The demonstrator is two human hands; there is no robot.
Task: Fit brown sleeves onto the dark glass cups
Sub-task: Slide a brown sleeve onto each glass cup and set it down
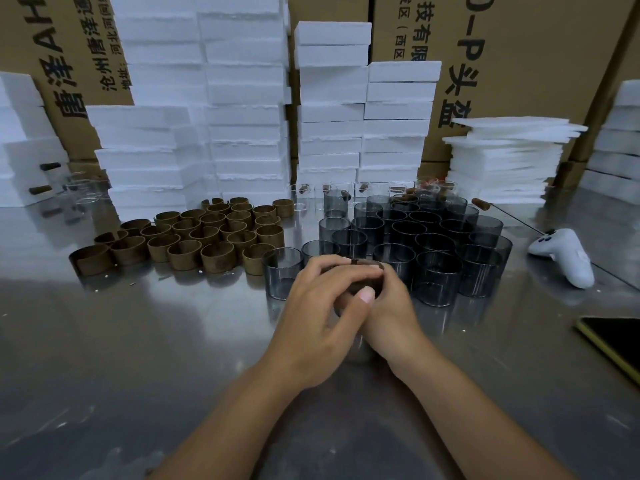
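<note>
Left grip [322, 306] and right grip [391, 310] are pressed together, fingers curled round one dark cup [363, 262] held just above the bench [138, 341]. It shows brownish between the fingers; how a sleeve sits on it cannot be told.

Just beyond and to the right stand bare dark glass cups [436, 244], tightly packed. Beyond-left is a cluster of loose brown sleeves [207, 233]. Far right lies a white controller [564, 254]. Farthest back are stacked foam blocks [242, 133] against cartons [519, 46].
</note>
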